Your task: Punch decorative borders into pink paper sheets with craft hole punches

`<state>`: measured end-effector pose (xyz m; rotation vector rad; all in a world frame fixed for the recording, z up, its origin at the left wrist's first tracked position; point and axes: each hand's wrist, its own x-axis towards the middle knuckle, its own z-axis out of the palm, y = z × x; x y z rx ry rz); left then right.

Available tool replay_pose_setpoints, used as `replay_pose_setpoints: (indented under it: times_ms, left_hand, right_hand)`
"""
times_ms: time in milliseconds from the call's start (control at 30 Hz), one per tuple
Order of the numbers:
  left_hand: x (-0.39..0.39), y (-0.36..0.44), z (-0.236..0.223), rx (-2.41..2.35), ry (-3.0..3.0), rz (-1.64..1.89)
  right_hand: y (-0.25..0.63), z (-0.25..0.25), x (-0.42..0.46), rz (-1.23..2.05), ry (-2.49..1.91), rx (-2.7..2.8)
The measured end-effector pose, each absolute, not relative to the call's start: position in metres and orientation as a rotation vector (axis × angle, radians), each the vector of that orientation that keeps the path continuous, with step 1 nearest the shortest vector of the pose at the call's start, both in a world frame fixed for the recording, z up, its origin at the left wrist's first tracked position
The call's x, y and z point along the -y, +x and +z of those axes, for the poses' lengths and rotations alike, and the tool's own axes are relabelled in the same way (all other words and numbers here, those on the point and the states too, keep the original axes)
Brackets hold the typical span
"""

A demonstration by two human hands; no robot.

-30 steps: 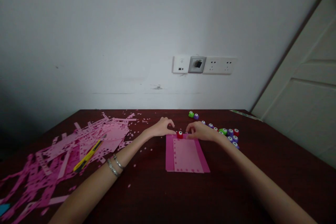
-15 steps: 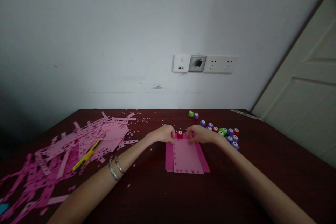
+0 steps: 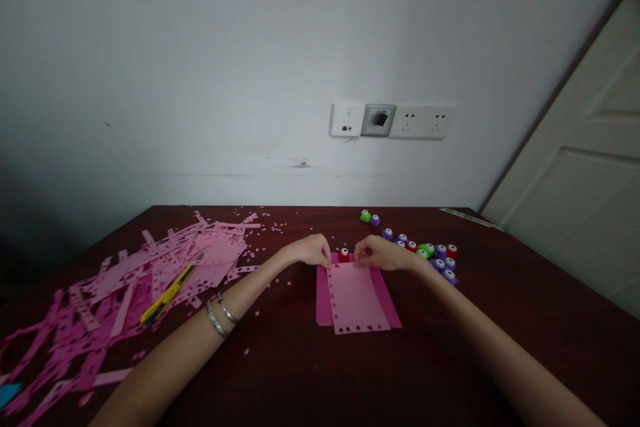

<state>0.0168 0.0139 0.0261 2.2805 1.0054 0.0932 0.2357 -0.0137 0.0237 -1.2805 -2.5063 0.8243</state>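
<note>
My left hand (image 3: 316,251) pinches the top left corner of a light pink sheet of paper (image 3: 357,300), and my right hand (image 3: 376,253) pinches its top right part. Small punched holes run down the sheet's left side and along its bottom edge. Beneath it lies darker pink paper (image 3: 324,303), showing at both sides. A red craft punch (image 3: 343,255) with a white and black button stands at the top edge, between my two hands.
Pink paper strips and scraps (image 3: 150,273) are heaped on the left, with a yellow utility knife (image 3: 170,295) on them. Several purple, green and red punches (image 3: 430,253) stand right of my right hand. Farther back are a green punch (image 3: 365,215) and a purple one (image 3: 375,220).
The light pink sheet has shifted slightly toward me over the darker paper, its lower edge now reaching past it. Both hands keep their pinch at the top, and the view has moved a little.
</note>
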Motion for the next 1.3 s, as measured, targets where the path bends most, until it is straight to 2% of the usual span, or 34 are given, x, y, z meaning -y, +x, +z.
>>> replay_pose_setpoints:
  times_ms: [367,1300]
  left_hand:
    - [-0.018,0.014,0.023,-1.099,2.220,0.086]
    - [-0.018,0.017,0.020,-1.238,2.198,0.180]
  right_hand:
    - [0.238,0.018,0.011,0.843,-1.488,2.396]
    - [0.240,0.011,0.005,0.852,-1.572,2.296]
